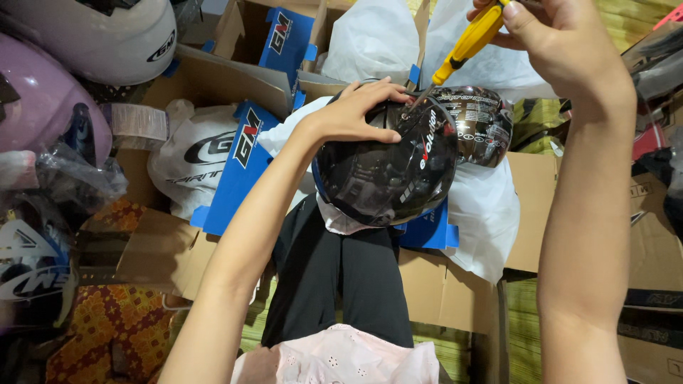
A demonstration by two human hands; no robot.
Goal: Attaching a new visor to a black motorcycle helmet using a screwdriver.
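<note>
In the head view we see a glossy black helmet (pixel 388 167) resting on the person's lap, over black trousers (pixel 334 274) and a white plastic bag (pixel 480 213), with its dark tinted visor (pixel 384 181) facing up. The left hand (pixel 356 114) lies spread flat on the upper side of the helmet, fingers (pixel 380 91) extended and pressing on the shell rather than closing around anything. The right hand (pixel 551 32) is closed around the yellow handle of a screwdriver (pixel 462 46), whose thin metal tip meets the helmet at the side of the visor, just beside the left fingertips. Around the lap we see opened cardboard boxes (pixel 213 82) with blue printed inserts (pixel 245 160), and a white bag (pixel 203 160) to the left. A white helmet (pixel 99 35) and a pink helmet (pixel 43 99) sit at the upper left, well apart from the hands.
</note>
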